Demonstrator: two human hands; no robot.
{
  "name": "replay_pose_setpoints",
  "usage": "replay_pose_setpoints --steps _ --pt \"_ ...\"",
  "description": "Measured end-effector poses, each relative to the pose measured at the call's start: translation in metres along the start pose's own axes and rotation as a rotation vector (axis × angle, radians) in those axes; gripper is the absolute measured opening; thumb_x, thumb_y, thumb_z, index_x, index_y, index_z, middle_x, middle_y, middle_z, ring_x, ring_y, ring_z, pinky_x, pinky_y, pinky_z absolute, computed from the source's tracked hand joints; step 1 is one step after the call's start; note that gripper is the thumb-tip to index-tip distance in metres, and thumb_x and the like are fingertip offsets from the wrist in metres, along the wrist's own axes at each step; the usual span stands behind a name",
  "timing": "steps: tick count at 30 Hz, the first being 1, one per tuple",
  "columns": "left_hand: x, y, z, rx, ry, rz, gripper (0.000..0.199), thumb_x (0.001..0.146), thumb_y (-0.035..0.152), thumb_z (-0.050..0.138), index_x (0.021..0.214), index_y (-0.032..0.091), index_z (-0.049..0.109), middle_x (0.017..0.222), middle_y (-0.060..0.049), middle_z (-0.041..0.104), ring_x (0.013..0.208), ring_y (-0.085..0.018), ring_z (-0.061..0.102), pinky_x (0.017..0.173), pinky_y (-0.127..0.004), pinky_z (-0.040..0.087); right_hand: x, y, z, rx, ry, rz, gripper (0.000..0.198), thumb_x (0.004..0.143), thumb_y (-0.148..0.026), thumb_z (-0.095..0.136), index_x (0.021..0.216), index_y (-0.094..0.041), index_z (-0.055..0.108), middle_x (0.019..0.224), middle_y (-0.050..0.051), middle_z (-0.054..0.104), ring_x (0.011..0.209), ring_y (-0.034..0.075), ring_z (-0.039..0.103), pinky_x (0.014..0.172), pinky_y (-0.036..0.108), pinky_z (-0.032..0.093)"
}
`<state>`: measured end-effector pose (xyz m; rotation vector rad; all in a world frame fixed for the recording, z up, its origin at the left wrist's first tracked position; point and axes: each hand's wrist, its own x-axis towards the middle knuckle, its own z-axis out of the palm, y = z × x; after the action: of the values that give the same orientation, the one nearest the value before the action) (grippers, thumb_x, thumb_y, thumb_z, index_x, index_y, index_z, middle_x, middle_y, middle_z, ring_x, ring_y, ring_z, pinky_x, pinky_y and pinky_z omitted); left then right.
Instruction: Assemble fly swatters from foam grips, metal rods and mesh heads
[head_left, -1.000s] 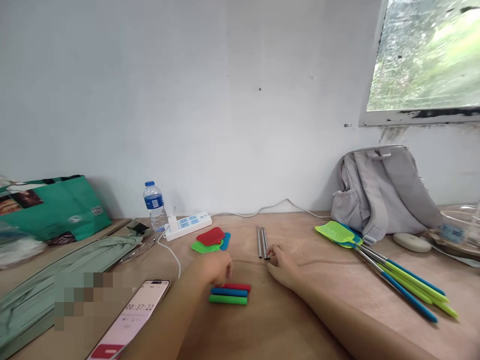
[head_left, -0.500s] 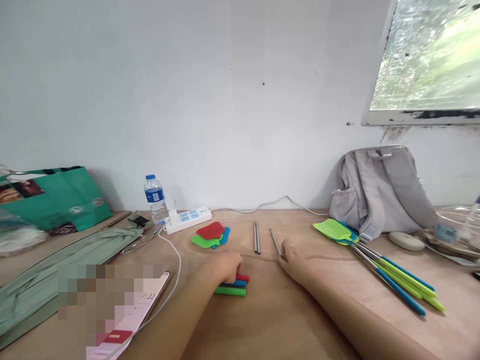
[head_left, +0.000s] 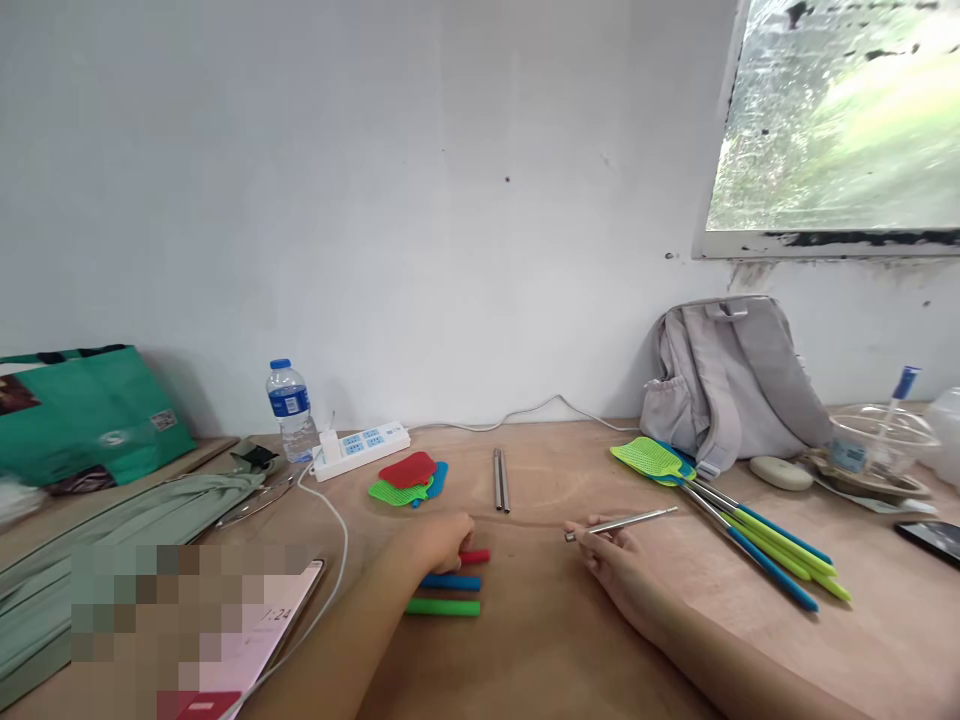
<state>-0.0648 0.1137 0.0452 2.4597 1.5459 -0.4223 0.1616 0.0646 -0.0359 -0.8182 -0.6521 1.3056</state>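
My left hand (head_left: 444,541) is closed on a red plastic handle tube (head_left: 475,556), whose right end sticks out past the fingers. Nearer to me lie a blue tube (head_left: 457,582) and a green tube (head_left: 450,607), partly behind my left forearm. A thin silver metal rod (head_left: 634,520) is pinched in my right hand (head_left: 606,548), pointing right and slightly away. Two more metal rods (head_left: 501,482) lie side by side farther back. Beyond my left hand, red, green and blue swatter heads (head_left: 409,470) overlap in a pile.
Whole fly swatters (head_left: 757,535) lie at right before a grey backpack (head_left: 731,385). A power strip (head_left: 367,450), its white cable (head_left: 343,540) and a water bottle (head_left: 291,408) stand at left. A phone (head_left: 270,640) lies front left. A clear bowl (head_left: 885,440) is far right.
My right hand has lifted its metal rod and swung it from pointing away to pointing right. The coloured tubes lie farther apart. The view has turned slightly right.
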Motion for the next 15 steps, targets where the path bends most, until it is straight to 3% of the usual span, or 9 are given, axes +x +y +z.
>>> replay_pose_setpoints --steps 4,7,10,15 --pt "0.0 0.003 -0.001 -0.022 0.044 0.065 0.02 0.077 0.021 0.047 0.094 0.018 0.058 0.099 -0.011 0.064 0.086 -0.028 0.06 0.064 -0.032 0.043 -0.002 -0.001 0.001 0.024 -0.134 0.069 0.015 0.061 -0.025 0.074 0.068 -0.018 0.063 0.084 0.003 0.068 0.065 0.012 0.057 0.064 0.024 0.047" --pt "-0.004 0.01 -0.004 -0.073 0.096 0.154 0.025 0.087 0.027 0.035 0.107 0.021 0.048 0.11 -0.009 0.059 0.09 -0.023 0.058 0.069 -0.031 0.042 -0.003 -0.004 -0.002 0.077 -0.238 0.103 0.024 0.068 -0.04 0.065 0.067 -0.016 0.067 0.087 0.007 0.068 0.081 0.02 0.061 0.077 0.032 0.046" --pt "-0.008 0.017 -0.006 -0.119 0.103 0.236 0.025 0.089 0.028 0.03 0.109 0.024 0.044 0.112 -0.005 0.057 0.089 -0.019 0.058 0.07 -0.028 0.041 -0.002 -0.006 -0.005 0.138 -0.286 0.092 0.029 0.07 -0.042 0.06 0.069 -0.015 0.069 0.08 0.006 0.067 0.081 0.021 0.061 0.079 0.033 0.045" --pt "-0.012 0.025 -0.008 -0.183 0.137 0.348 0.021 0.089 0.028 0.029 0.102 0.024 0.045 0.102 -0.004 0.059 0.084 -0.019 0.057 0.067 -0.027 0.04 0.001 -0.005 -0.006 0.168 -0.263 0.059 0.018 0.068 -0.033 0.061 0.072 -0.017 0.069 0.077 0.003 0.067 0.079 0.019 0.061 0.079 0.031 0.045"
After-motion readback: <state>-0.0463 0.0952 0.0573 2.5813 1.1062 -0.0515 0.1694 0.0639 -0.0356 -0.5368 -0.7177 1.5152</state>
